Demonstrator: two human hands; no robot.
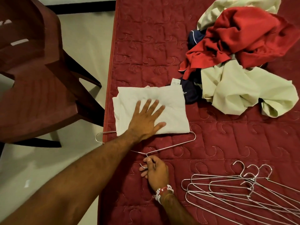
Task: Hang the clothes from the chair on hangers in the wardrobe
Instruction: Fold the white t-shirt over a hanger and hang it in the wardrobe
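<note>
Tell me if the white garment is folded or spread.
Folded: the white garment lies as a neat rectangle under the flat left hand.

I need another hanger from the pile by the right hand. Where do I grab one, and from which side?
Take it by a hook, coming down from above at the far edge of the pile of hangers. The hooks stick out mostly apart there, while the thin wire arms cross and overlap flat on the bed, leaving little to pinch.

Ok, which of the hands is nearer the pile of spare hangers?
Right. The right hand grips the hook of one hanger, close beside the spare hangers; the left hand lies flat on the folded white cloth, farther away.
</note>
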